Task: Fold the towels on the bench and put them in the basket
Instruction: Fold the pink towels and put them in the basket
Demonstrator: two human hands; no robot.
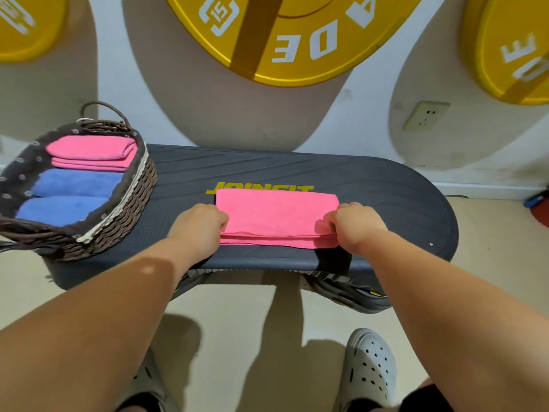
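The left hand (199, 224) and right hand (355, 226) each pinch a near corner of the folded pink cloth towel (276, 212), flat between the fingers on the dark oval plastic bench (371, 185). I think the fold is about done, so next it needs lifting into the brown woven wicker basket (142, 185), past the left fingers, over bare bench

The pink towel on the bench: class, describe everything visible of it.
The pink towel is a soft-looking, plain cloth, folded into a flat rectangle with layered edges along its near side. It lies on the dark bench, its far edge covering part of yellow lettering. The left hand and right hand pinch its near corners.
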